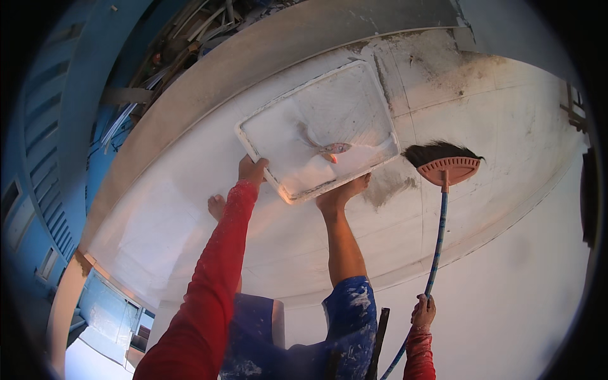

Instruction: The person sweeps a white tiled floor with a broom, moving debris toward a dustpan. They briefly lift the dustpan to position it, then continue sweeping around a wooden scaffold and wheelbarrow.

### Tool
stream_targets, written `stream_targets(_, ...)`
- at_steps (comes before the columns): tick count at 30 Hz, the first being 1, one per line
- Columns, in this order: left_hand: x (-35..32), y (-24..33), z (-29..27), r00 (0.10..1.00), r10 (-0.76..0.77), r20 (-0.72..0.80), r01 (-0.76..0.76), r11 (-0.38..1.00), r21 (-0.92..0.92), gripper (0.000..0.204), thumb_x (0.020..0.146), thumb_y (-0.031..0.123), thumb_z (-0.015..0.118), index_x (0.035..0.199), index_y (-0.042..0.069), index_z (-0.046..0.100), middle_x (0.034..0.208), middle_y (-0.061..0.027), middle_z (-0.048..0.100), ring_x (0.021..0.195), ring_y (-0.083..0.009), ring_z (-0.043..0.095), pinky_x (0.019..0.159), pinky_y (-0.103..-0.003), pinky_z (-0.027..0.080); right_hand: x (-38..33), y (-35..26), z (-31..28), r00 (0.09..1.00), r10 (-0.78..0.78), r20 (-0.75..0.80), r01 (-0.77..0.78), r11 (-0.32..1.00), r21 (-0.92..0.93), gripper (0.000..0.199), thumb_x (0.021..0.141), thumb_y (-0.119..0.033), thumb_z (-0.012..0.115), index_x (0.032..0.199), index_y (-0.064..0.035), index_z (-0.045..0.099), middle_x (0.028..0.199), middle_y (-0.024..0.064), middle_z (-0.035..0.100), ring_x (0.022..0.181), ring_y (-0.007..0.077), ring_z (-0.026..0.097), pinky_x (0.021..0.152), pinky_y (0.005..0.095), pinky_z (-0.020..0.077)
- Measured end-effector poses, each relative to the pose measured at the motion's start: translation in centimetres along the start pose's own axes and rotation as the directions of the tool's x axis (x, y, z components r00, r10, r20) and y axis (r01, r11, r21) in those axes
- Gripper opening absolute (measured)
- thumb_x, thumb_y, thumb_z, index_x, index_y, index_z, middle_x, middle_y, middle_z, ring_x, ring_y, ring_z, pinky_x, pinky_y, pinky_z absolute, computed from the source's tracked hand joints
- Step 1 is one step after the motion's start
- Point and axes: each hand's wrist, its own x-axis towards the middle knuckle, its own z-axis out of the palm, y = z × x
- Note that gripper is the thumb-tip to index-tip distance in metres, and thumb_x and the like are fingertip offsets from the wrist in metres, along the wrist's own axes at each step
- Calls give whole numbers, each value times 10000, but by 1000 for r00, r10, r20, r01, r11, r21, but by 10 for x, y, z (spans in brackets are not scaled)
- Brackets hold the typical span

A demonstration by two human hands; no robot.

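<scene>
White tray (354, 104) is seen over pale floor (285, 250), contact unclear; its near-left edge is grasped by the left hand (252, 170). An orange-tipped object (335, 149) is contained inside. Right of the tray, a broom (448, 170) is held, handle gripped by the right hand (423, 311).

White-smeared, matt plastic is seen in the tray (352, 104) at upper centre; dull plastic and coarse bristles (437, 151) are shown on the broom (448, 170) at right.
</scene>
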Motion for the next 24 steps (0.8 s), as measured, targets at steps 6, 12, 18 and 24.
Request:
stream_targets(6,-34,-80,-73,999,-23,-27,22,999,-45,302,812,114,619,1078,-23,575,948,-110,642,798,-240,682,689,-378,607,26,-22,-17,883,-466,58,450,806,-384,175,959,-181,462,974,-37,560,656,17,526,536,113,482,499,286,388)
stream_targets(12,-25,-143,-138,997,7,-77,-19,987,-157,313,809,111,619,1081,-38,569,936,-118,640,784,-237,681,666,-359,601,66,-95,0,621,-754,213,610,294,-736,312,918,-161,606,1205,-59,542,900,116,643,755,297,642,679,378,506)
stream_targets(18,-27,-155,-195,997,36,-73,-41,997,-71,338,814,120,622,1104,-39,553,952,-124,636,783,-231,680,687,-373,607,64,-176,18,472,-802,366,540,-64,-839,359,936,-188,569,1295,-168,581,928,98,635,824,296,646,667,405,522)
stream_targets(24,-51,-139,-225,993,-17,-116,-4,984,-181,332,823,140,636,1100,-23,553,957,-110,633,784,-221,677,685,-373,606,68,-251,47,286,-728,624,546,-411,-730,395,910,-212,616,1303,-202,583,821,69,563,738,252,612,613,395,511)
